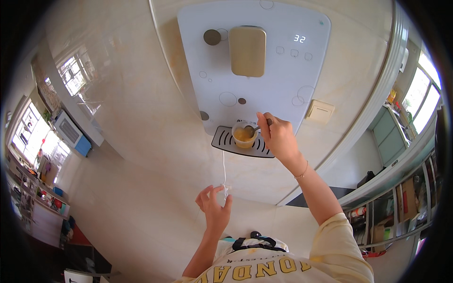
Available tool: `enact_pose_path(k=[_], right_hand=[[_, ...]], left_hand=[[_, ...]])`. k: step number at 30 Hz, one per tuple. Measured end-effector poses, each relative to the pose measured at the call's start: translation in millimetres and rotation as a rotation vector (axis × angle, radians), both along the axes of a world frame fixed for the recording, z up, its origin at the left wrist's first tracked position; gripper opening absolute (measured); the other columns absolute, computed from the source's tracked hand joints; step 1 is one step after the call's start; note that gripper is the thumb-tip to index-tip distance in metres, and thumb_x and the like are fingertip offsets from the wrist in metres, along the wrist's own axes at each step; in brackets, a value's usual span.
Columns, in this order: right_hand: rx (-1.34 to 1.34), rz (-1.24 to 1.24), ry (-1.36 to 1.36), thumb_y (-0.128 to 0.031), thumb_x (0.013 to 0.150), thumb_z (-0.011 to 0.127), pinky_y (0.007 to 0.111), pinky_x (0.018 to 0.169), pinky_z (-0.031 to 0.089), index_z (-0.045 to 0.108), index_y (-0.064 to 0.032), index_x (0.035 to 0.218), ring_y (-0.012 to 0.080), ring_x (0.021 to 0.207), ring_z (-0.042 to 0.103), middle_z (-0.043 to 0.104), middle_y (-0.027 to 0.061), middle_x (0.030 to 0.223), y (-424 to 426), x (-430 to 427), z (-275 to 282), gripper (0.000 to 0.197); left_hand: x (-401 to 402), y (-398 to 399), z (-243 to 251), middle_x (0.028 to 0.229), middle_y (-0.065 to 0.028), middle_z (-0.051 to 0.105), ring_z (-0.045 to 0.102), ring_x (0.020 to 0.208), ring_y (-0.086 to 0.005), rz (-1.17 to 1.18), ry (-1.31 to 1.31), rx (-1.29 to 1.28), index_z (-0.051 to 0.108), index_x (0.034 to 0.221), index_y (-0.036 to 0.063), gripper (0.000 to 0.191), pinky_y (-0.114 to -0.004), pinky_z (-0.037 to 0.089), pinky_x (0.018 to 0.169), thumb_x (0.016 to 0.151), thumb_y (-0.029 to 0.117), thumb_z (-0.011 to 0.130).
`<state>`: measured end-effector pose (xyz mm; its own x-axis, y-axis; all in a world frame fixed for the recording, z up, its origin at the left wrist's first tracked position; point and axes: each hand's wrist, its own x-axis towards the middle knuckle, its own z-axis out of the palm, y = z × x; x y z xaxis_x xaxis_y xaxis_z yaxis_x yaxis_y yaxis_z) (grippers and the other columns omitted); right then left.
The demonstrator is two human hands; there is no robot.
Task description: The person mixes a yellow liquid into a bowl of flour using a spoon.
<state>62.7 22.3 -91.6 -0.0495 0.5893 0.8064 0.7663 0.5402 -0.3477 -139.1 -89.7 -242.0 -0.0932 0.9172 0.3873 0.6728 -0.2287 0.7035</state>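
My right hand (279, 136) grips the handle of a metal spoon (251, 131). The spoon's bowl dips into a small clear plastic cup (244, 143) that holds a yellowish liquid. Beneath the cup is the slotted drip tray (223, 138) of a white wall-mounted water dispenser (269, 92). A gold-coloured spout housing (247, 51) juts out above the cup. Lower down and to the left, my left hand (214, 207) hangs in the air with its fingers apart, holding nothing. Its fingertips overlap the line of a white cord (224, 164); whether they touch it I cannot tell.
A wall switch (320, 111) sits right of the dispenser. Further right are a door frame (375, 88) and a metal shelf rack (393, 215) with boxes. An air cooler (72, 132) stands far left, and a cluttered cabinet (46, 219) lies lower left.
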Motion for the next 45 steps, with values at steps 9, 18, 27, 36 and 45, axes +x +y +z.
enact_pose_path(k=[9,18,27,36,45], right_hand=[[-0.008,0.145,0.085,-0.010,0.089,0.062,0.030,0.040,0.039,0.062,0.0008,0.081,0.0213,0.041,0.048,0.055,0.0097,0.060,-12,2,5,0.014],[-0.155,0.191,0.131,-0.012,0.089,0.062,0.026,0.047,0.046,0.067,-0.0026,0.095,0.0133,0.049,0.057,0.062,0.0063,0.074,-42,17,0,0.011],[-0.167,0.289,0.142,-0.015,0.085,0.067,0.029,0.052,0.046,0.067,-0.0027,0.099,0.0166,0.056,0.056,0.061,0.0076,0.076,-49,33,-4,0.019],[-0.030,0.446,-0.091,-0.013,0.081,0.069,0.026,0.055,0.049,0.068,0.0009,0.100,0.0168,0.063,0.062,0.064,0.0093,0.076,-58,20,9,0.024],[-0.078,0.928,0.058,-0.010,0.071,0.075,0.029,0.055,0.047,0.068,0.0003,0.097,0.0197,0.067,0.059,0.063,0.0082,0.080,-78,-53,-2,0.030]], left_hand=[[43,72,86,0.133,-0.0163,0.037,0.026,0.124,-0.0359,-0.033,-0.043,0.244,0.041,0.126,0.0046,0.068,-0.052,0.024,0.096,0.072,0.025,0.077],[78,114,79,0.133,-0.0172,0.030,0.016,0.126,-0.0320,0.034,-0.050,0.115,0.049,0.114,0.0007,0.066,-0.052,0.015,0.096,0.066,0.032,0.081],[82,107,85,0.131,-0.0130,0.032,0.015,0.126,-0.0299,0.033,-0.149,0.132,0.055,0.108,0.0010,0.055,-0.051,0.015,0.097,0.067,0.029,0.079],[53,60,94,0.133,-0.0100,0.034,0.018,0.127,-0.0313,0.176,-0.118,0.158,0.054,0.118,0.0093,0.061,-0.050,0.019,0.099,0.067,0.031,0.081],[-11,-25,90,0.131,-0.0082,0.038,0.027,0.125,-0.0305,0.551,-0.090,0.089,0.053,0.121,0.0099,0.066,-0.050,0.028,0.100,0.064,0.024,0.082]])
